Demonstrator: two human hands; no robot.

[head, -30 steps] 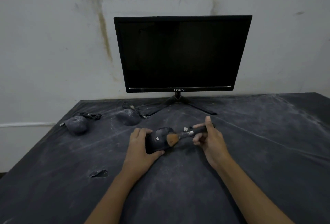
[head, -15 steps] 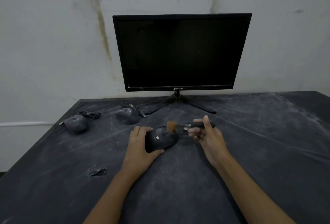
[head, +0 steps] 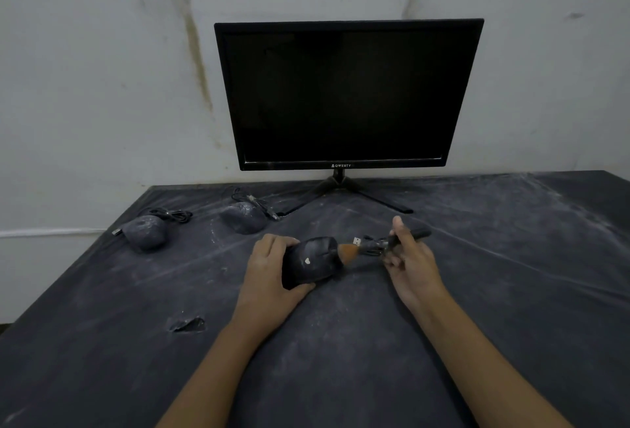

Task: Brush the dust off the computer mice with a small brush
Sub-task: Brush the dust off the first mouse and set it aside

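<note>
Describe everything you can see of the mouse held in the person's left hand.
The mouse is dark, rounded and smooth, plastic by the look, with a small pale mark on its back. The left hand grips its rear, fingers over the far side, thumb along the near side. Whether it rests on the table is unclear. The brush in the right hand touches its front with brownish bristles. Its bundled cable and plug lie just beyond.
</note>
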